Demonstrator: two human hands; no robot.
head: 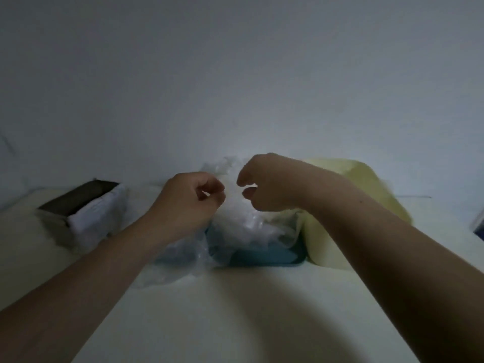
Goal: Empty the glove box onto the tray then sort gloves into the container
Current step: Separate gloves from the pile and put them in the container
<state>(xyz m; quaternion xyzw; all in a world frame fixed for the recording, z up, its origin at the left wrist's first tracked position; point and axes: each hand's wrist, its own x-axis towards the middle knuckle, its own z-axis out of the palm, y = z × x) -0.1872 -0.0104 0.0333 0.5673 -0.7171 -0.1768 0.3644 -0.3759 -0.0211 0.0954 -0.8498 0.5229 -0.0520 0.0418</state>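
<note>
Evidently left hand [188, 203] pinches gloves [235, 221] above the tray [264, 258], right hand [272, 184] curled alongside.

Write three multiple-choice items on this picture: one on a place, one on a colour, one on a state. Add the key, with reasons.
1. Where does the pale yellow plastic container stand relative to the shallow plastic tray?
A. On its right
B. On its left
C. On top of it

2. What colour is the tray?
A. Red
B. Blue
C. Black

3. How are the left hand and the right hand placed?
A. Fingers straight and spread
B. Clenched round the tray's rim
C. Fingers curled, raised over the pile of clear plastic gloves

Key:
1 A, the container rises beside the tray's right edge.
2 B, the tray's bare rim shows blue.
3 C, both hands hover above the pile with bent fingers.
</note>
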